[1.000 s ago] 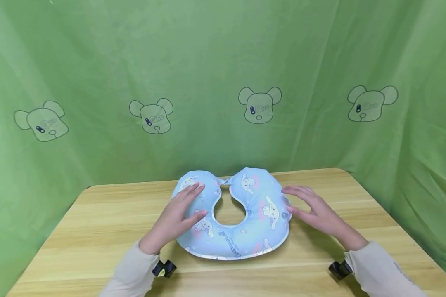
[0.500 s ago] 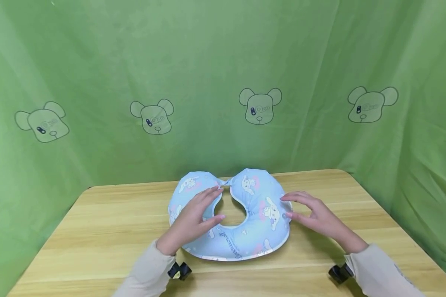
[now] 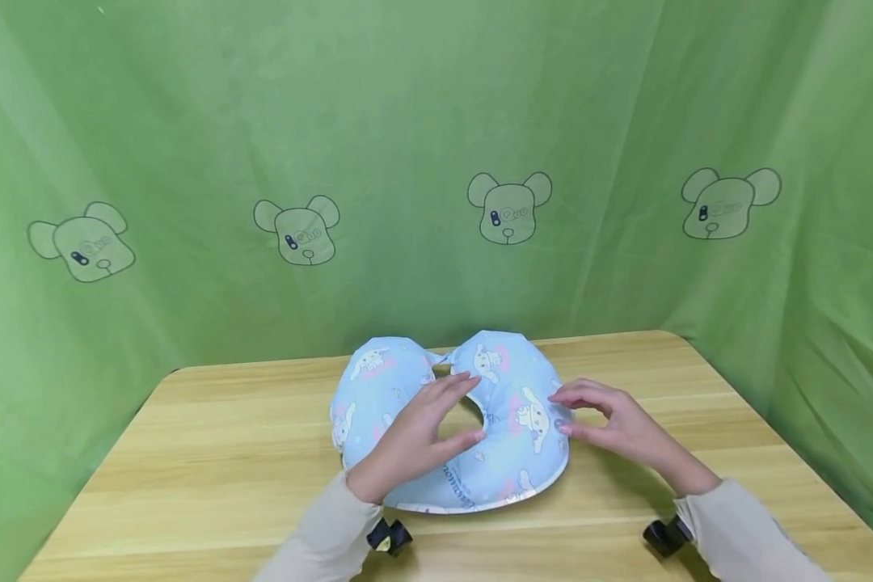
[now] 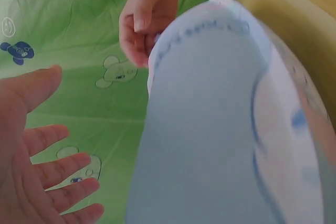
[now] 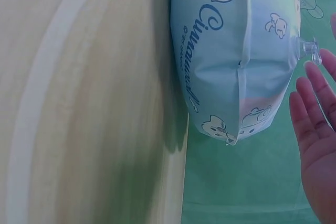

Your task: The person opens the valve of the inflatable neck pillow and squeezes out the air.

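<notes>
A light blue inflatable U-shaped neck pillow [image 3: 512, 453], printed with white long-eared puppies, lies plump on the table, its two ends toward the back. My left hand [image 3: 425, 432] hovers over its left part and centre hole, fingers extended and thumb apart. In the left wrist view, a gap shows between that hand [image 4: 44, 150] and the pillow [image 4: 205, 108]. My right hand [image 3: 614, 420] is at the pillow's right side, thumb and fingers spread apart. A clear plastic valve [image 5: 308, 50] sticks out of the pillow there, with right fingertips [image 5: 314, 71] right beside it.
The wooden table [image 3: 225, 453] extends to both sides of the pillow. A green curtain [image 3: 407, 121] with bear-head drawings hangs behind and around it. Black wrist cameras [image 3: 389, 537] sit below the sleeves.
My left hand has moved rightward across the pillow, from its left side to over the centre hole. The right hand has stayed at the right side, fingers slightly closer together. The pillow has barely moved.
</notes>
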